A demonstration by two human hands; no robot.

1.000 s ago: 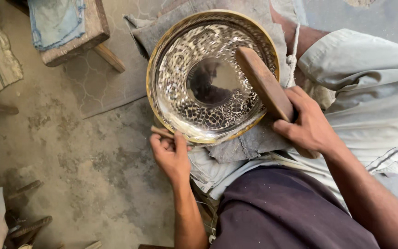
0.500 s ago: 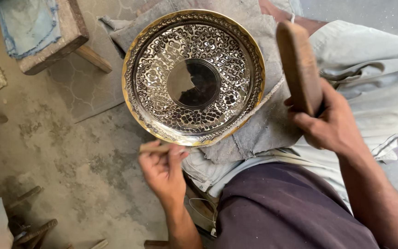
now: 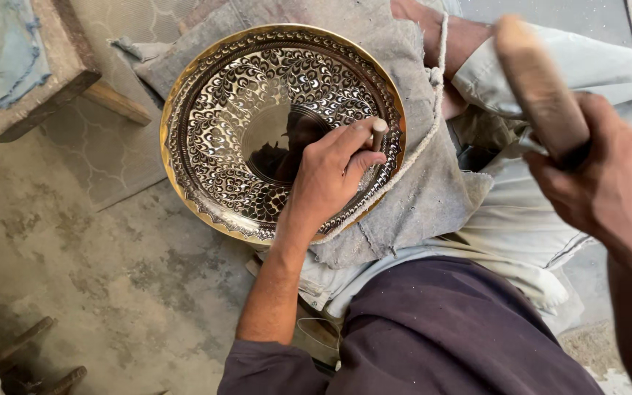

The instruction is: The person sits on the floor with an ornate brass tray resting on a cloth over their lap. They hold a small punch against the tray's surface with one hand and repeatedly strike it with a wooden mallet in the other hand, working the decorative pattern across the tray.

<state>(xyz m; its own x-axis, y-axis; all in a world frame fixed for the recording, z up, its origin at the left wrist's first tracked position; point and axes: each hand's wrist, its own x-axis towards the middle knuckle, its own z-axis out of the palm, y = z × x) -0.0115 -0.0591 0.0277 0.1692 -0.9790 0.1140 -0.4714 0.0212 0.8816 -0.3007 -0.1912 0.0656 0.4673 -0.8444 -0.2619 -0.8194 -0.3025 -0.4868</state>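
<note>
Resting on a grey cloth (image 3: 411, 183) over the person's lap, a round brass tray (image 3: 221, 132) fills the upper middle of the view. Its rim is plain gold; inside runs a wide band of engraved leaf-like pattern, and the centre is a smooth dark disc. The tray's lower right rim sits on the cloth, while its left rim overhangs the concrete floor (image 3: 74, 278).

The left hand (image 3: 327, 179) lies on the tray's right half, wrist crossing the lower rim. Its fingers and thumb pinch a short metal punch (image 3: 379, 134), held nearly upright, the lower end hidden behind the fingers near the patterned band at the right rim.

The right hand (image 3: 608, 183) is raised at the right edge of the view, well apart from the tray, fist closed around the lower end of a wooden mallet (image 3: 539, 88). The mallet head points up and left, blurred, above the pale trouser leg (image 3: 587, 66).

A white cord (image 3: 437, 95) runs down the cloth's right side and curves under the tray's lower rim. At the top left corner stands a wooden stool (image 3: 60, 80) with a blue cloth (image 3: 5, 55) lying on it, one leg slanting toward the tray. Wooden pieces (image 3: 38, 362) lie on the floor at the bottom left corner. A dark purple shirt (image 3: 433, 329) fills the bottom middle.
</note>
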